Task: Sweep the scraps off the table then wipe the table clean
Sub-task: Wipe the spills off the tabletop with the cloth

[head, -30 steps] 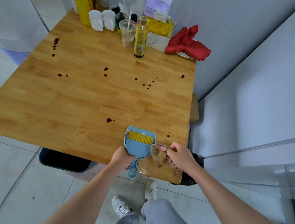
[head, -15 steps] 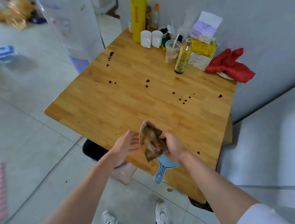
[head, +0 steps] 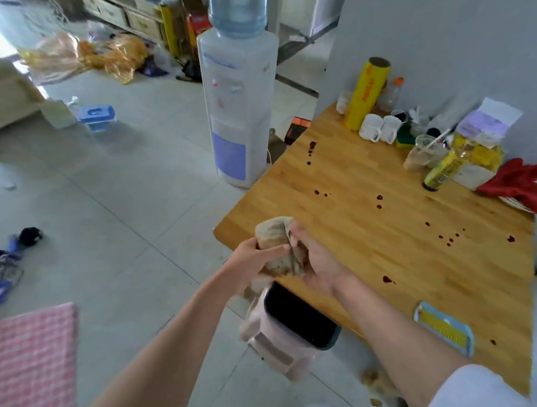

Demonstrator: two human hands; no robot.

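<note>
Clutching a crumpled brown rag (head: 279,247) between them, left grip (head: 249,263) and right grip (head: 317,260) both pinched it above the stained surface (head: 393,231) edge

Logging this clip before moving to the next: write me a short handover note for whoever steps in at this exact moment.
Left hand and right hand both grip the crumpled brown cloth above the near-left corner of the wooden table.
The blue dustpan with yellow brush lies on the table's near edge, released.
Brown scraps lie on the floor by the pink bin with black liner.
Done: no scraps visible on the tabletop.
Left: wipe off the dark red spots scattered across the table; none look wiped yet.
</note>
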